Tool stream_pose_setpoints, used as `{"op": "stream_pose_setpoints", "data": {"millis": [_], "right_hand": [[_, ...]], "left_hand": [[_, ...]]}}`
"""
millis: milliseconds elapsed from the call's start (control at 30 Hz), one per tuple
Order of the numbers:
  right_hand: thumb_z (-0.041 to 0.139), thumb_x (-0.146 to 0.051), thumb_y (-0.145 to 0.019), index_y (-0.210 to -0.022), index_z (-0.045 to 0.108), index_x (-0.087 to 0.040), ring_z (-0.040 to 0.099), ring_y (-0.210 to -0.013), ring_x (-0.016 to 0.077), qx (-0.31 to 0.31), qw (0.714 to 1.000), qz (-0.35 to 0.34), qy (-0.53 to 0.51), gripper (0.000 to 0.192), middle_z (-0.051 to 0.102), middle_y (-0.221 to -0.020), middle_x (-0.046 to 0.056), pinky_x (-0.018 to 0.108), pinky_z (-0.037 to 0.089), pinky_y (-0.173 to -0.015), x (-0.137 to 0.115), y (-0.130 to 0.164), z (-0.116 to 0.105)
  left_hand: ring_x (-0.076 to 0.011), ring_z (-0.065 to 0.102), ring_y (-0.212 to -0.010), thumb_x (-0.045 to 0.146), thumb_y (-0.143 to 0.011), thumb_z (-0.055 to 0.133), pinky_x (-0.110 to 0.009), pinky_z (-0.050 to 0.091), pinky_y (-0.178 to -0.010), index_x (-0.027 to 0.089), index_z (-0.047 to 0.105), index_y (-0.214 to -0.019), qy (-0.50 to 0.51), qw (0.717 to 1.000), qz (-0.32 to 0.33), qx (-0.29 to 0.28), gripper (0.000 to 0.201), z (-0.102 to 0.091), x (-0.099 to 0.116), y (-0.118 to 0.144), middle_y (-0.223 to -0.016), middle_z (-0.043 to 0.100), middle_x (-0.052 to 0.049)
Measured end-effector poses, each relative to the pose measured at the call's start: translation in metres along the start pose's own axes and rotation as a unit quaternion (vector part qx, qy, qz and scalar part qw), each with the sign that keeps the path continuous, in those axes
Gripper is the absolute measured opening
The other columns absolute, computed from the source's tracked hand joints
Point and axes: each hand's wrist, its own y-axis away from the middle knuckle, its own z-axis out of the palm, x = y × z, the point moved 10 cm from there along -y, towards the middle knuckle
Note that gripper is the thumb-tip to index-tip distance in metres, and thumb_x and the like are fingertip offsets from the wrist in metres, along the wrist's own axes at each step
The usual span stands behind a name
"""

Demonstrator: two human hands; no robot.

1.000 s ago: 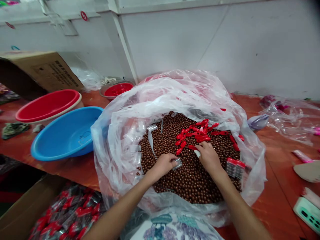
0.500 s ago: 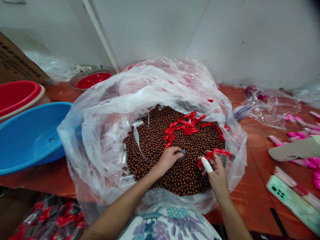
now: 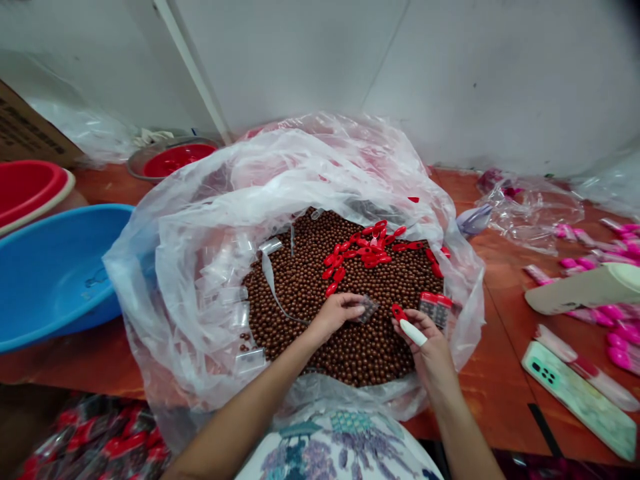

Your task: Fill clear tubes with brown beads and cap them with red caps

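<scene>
A wide clear plastic bag [image 3: 200, 220] lies open on the table, full of small brown balls [image 3: 310, 287]. A heap of red plastic caps [image 3: 370, 252] rests on the balls at the far side. My left hand [image 3: 337, 313] holds a small clear tube [image 3: 369, 308] filled with brown balls, low over the pile. My right hand [image 3: 425, 340], with a white cot on one finger, pinches a red cap [image 3: 399, 312] just right of the tube. Filled tubes with red caps [image 3: 435, 307] lie at the bag's right side. Empty clear tubes [image 3: 235, 293] lie along its left side.
A blue basin [image 3: 55, 267] and a red basin [image 3: 30, 190] stand at the left, a red bowl [image 3: 173, 159] behind. A cardboard box [image 3: 25, 130] sits far left. At the right lie a green phone [image 3: 575, 393], pink items [image 3: 615, 320] and crumpled plastic [image 3: 530, 207].
My right hand left the heap of red caps and came back toward me with one cap. My left hand raised the filled tube slightly. The camera swung right.
</scene>
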Motion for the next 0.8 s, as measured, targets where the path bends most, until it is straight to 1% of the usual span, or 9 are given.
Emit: {"op": "stream_pose_setpoints", "data": {"millis": [133, 233, 300, 367, 467, 533, 600, 700, 800], "right_hand": [[0.077, -0.021, -0.055, -0.096, 0.063, -0.025, 0.063, -0.082, 0.0152, 0.009, 1.0, 0.003, 0.028, 0.043, 0.068, -0.095, -0.001, 0.029, 0.05, -0.077, 0.0, 0.003, 0.005], [0.076, -0.023, -0.055, -0.097, 0.065, -0.022, 0.064, -0.077, 0.0166, 0.014, 0.999, 0.015, 0.038, 0.043, 0.068, -0.095, 0.001, 0.031, 0.051, -0.071, 0.0, 0.006, 0.006], [0.073, -0.024, -0.058, -0.1, 0.065, -0.022, 0.063, -0.072, 0.0165, 0.013, 0.999, 0.013, 0.044, 0.042, 0.068, -0.095, 0.002, 0.03, 0.051, -0.065, 0.0, 0.008, 0.004], [0.07, -0.026, -0.063, -0.102, 0.065, -0.022, 0.061, -0.068, 0.0157, 0.01, 0.998, 0.001, 0.064, 0.04, 0.069, -0.093, 0.002, 0.028, 0.049, -0.058, -0.002, 0.008, 0.001], [0.067, -0.031, -0.067, -0.106, 0.064, -0.022, 0.058, -0.064, 0.0143, 0.016, 0.993, -0.024, 0.111, 0.039, 0.068, -0.084, 0.001, 0.025, 0.045, -0.052, -0.004, 0.008, -0.005], [0.066, -0.035, -0.069, -0.108, 0.063, -0.022, 0.055, -0.06, 0.0134, 0.022, 0.989, -0.035, 0.14, 0.041, 0.067, -0.075, 0.0, 0.025, 0.044, -0.051, -0.005, 0.008, -0.007], [0.065, -0.038, -0.07, -0.109, 0.063, -0.022, 0.053, -0.057, 0.0127, 0.026, 0.986, -0.042, 0.157, 0.042, 0.065, -0.07, -0.001, 0.024, 0.043, -0.051, -0.006, 0.009, -0.009], [0.063, -0.041, -0.072, -0.11, 0.061, -0.023, 0.053, -0.06, 0.0126, 0.028, 0.986, -0.052, 0.155, 0.042, 0.066, -0.077, 0.0, 0.024, 0.043, -0.052, -0.008, 0.01, -0.01], [0.06, -0.042, -0.075, -0.113, 0.058, -0.023, 0.054, -0.063, 0.0122, 0.024, 0.988, -0.054, 0.146, 0.043, 0.065, -0.089, 0.002, 0.024, 0.044, -0.053, -0.008, 0.01, -0.011]], "left_hand": [[-0.0145, 0.061, -0.075, 0.026, -0.054, 0.079, -0.03, 0.047, -0.075, 0.011, 0.066, -0.094, 0.065, 0.997, -0.037, -0.015, 0.045, 0.003, -0.004, 0.008, -0.089, 0.068, -0.008], [-0.015, 0.061, -0.076, 0.025, -0.055, 0.078, -0.03, 0.047, -0.075, 0.011, 0.066, -0.096, 0.067, 0.996, -0.042, -0.034, 0.045, 0.004, -0.003, 0.014, -0.092, 0.067, -0.009], [-0.0141, 0.06, -0.074, 0.024, -0.059, 0.075, -0.028, 0.047, -0.072, 0.011, 0.066, -0.098, 0.025, 0.999, -0.027, -0.035, 0.043, 0.0, 0.0, 0.016, -0.091, 0.067, -0.009], [-0.0129, 0.059, -0.069, 0.021, -0.062, 0.07, -0.026, 0.046, -0.066, 0.011, 0.066, -0.098, -0.042, 0.999, -0.007, -0.023, 0.039, -0.006, 0.002, 0.015, -0.087, 0.067, -0.007], [-0.0121, 0.057, -0.064, 0.018, -0.064, 0.064, -0.023, 0.045, -0.059, 0.011, 0.066, -0.098, -0.158, 0.987, 0.016, -0.003, 0.035, -0.013, 0.005, 0.009, -0.08, 0.067, -0.005], [-0.0118, 0.056, -0.061, 0.019, -0.065, 0.06, -0.022, 0.044, -0.056, 0.012, 0.067, -0.097, -0.228, 0.973, 0.022, -0.006, 0.033, -0.011, 0.006, 0.003, -0.079, 0.068, -0.004], [-0.0116, 0.055, -0.058, 0.02, -0.067, 0.058, -0.022, 0.043, -0.055, 0.013, 0.068, -0.098, -0.278, 0.96, 0.025, -0.022, 0.033, -0.004, 0.006, -0.003, -0.079, 0.068, -0.004], [-0.0128, 0.056, -0.063, 0.021, -0.068, 0.057, -0.023, 0.044, -0.059, 0.015, 0.067, -0.099, -0.308, 0.95, 0.034, -0.036, 0.034, 0.006, 0.009, -0.011, -0.086, 0.069, -0.004], [-0.0148, 0.058, -0.071, 0.017, -0.066, 0.058, -0.025, 0.045, -0.067, 0.013, 0.067, -0.099, -0.301, 0.952, 0.046, -0.039, 0.035, 0.012, 0.011, -0.015, -0.09, 0.069, -0.005]]}}
